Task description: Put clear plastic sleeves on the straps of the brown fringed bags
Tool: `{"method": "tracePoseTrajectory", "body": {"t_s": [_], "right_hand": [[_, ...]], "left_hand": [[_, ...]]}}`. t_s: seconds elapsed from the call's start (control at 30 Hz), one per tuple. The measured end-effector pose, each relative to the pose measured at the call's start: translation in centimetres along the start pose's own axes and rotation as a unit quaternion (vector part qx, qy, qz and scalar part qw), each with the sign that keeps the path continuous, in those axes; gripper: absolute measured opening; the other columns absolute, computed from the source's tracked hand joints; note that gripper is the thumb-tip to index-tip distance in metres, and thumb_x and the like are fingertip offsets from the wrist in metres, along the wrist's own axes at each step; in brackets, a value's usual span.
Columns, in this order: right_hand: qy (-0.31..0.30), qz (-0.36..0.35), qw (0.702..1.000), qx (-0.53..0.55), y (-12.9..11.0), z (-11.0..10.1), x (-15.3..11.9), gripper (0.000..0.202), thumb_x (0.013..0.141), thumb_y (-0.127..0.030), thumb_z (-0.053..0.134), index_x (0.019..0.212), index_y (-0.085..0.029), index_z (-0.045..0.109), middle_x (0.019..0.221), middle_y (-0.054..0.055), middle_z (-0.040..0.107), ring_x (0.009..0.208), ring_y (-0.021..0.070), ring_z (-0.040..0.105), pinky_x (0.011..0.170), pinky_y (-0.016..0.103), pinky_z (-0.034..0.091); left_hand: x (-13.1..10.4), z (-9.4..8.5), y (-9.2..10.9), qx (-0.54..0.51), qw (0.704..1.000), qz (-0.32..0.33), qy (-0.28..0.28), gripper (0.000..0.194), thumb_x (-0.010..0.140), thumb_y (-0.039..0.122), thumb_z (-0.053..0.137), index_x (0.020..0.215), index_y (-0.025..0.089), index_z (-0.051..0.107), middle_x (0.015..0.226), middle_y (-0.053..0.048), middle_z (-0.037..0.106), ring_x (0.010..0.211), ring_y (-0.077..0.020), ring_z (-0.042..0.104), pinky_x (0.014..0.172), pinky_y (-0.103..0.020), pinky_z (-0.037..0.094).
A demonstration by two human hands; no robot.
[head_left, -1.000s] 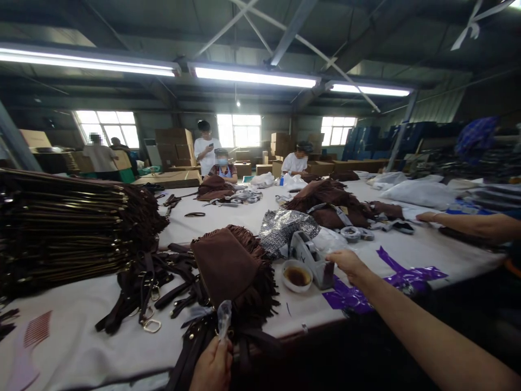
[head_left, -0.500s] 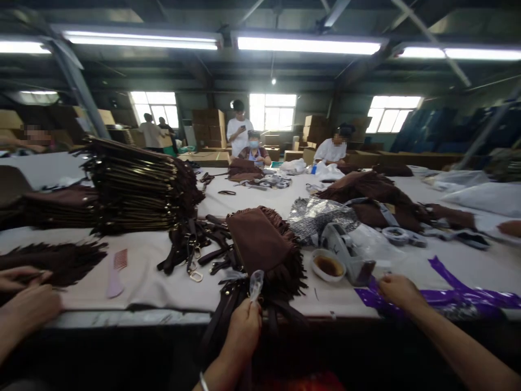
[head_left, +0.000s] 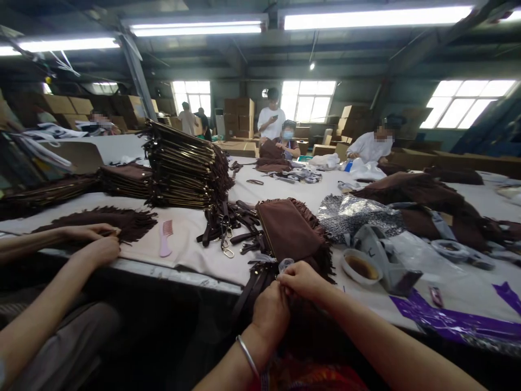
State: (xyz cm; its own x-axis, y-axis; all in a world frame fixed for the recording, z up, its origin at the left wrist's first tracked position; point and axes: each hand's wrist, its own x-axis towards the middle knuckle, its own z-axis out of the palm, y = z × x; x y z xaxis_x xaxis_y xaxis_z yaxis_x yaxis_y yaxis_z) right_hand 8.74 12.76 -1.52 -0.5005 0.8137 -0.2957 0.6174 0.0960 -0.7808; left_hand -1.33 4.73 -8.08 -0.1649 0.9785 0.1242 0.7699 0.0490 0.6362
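My left hand [head_left: 272,310] is closed at the table's front edge, around a clear plastic piece [head_left: 286,264] whose top sticks out above the fingers. Against it, my right hand [head_left: 303,279] is closed in a pinch at the base of the plastic; what lies between its fingertips is hidden. Just beyond both hands lies a brown fringed bag [head_left: 288,228] with a zip along its left edge. Dark brown straps [head_left: 254,288] hang over the table edge beside my left hand.
A co-worker's hands [head_left: 100,244] work at a fringed brown piece [head_left: 109,220] on the left. Nearby are a pink comb [head_left: 165,239], stacked zipped bags [head_left: 183,168], a bowl of brown liquid [head_left: 361,267], a tape dispenser [head_left: 382,260] and purple plastic [head_left: 443,317].
My right hand has moved left from the purple plastic to meet my left hand at the clear plastic piece. A small pinkish object now shows near the purple plastic. The view has turned right-to-left.
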Motion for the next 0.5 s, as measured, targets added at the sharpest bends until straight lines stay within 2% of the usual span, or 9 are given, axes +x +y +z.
{"method": "tracePoseTrajectory", "body": {"t_s": [0.1,0.2,0.3,0.4,0.43,0.5], "right_hand": [[0.006,0.022,0.998,-0.053,0.2,0.5,1.5,0.024,0.072,-0.021,0.057,0.049,-0.017,0.059,0.042,-0.001,0.053,0.036,0.0086,0.043,0.036,0.020,0.030],[0.006,0.033,0.996,-0.078,0.2,0.5,1.7,0.020,0.067,-0.018,0.059,0.047,-0.017,0.059,0.040,-0.001,0.053,0.035,0.0089,0.043,0.035,0.020,0.029],[0.006,0.038,0.995,-0.091,0.2,0.5,1.7,0.019,0.066,-0.019,0.058,0.047,-0.017,0.061,0.041,-0.001,0.055,0.036,0.0091,0.045,0.035,0.019,0.030],[0.007,0.038,0.994,-0.098,0.4,0.6,1.9,0.017,0.065,-0.018,0.057,0.048,-0.017,0.061,0.041,-0.001,0.055,0.036,0.0090,0.045,0.034,0.019,0.029],[0.008,0.037,0.994,-0.099,0.5,0.6,2.0,0.017,0.065,-0.018,0.057,0.048,-0.017,0.061,0.041,-0.001,0.055,0.036,0.0090,0.046,0.034,0.019,0.029],[0.011,0.032,0.994,-0.102,0.6,0.6,2.0,0.017,0.064,-0.018,0.057,0.048,-0.017,0.061,0.041,-0.001,0.055,0.036,0.0092,0.047,0.035,0.019,0.030]], "left_hand": [[-0.3,-0.1,-0.2,0.027,1.000,0.008,-0.006,0.025,0.093,0.019,0.033,0.096,0.016,0.059,0.090,-0.014,0.070,0.082,-0.0277,0.068,0.063,-0.033,0.041],[-0.6,0.0,-0.5,0.040,0.999,-0.016,0.002,0.024,0.094,0.020,0.033,0.100,0.014,0.056,0.087,-0.015,0.070,0.080,-0.0293,0.069,0.061,-0.033,0.043],[-0.9,0.5,-0.9,0.031,0.998,-0.035,0.035,0.029,0.096,0.026,0.033,0.115,0.011,0.049,0.087,-0.016,0.070,0.078,-0.0290,0.070,0.061,-0.033,0.045],[-1.0,1.0,-1.4,0.026,0.996,-0.010,0.080,0.041,0.097,0.030,0.034,0.133,0.010,0.034,0.100,-0.019,0.070,0.085,-0.0292,0.070,0.064,-0.034,0.047],[-1.0,1.1,-1.5,0.026,0.996,-0.001,0.087,0.042,0.097,0.030,0.034,0.134,0.010,0.034,0.101,-0.018,0.070,0.085,-0.0289,0.070,0.065,-0.034,0.047],[-1.0,1.1,-1.6,0.024,0.996,0.009,0.081,0.034,0.097,0.028,0.032,0.125,0.013,0.044,0.095,-0.015,0.071,0.082,-0.0272,0.069,0.063,-0.033,0.046]]}}
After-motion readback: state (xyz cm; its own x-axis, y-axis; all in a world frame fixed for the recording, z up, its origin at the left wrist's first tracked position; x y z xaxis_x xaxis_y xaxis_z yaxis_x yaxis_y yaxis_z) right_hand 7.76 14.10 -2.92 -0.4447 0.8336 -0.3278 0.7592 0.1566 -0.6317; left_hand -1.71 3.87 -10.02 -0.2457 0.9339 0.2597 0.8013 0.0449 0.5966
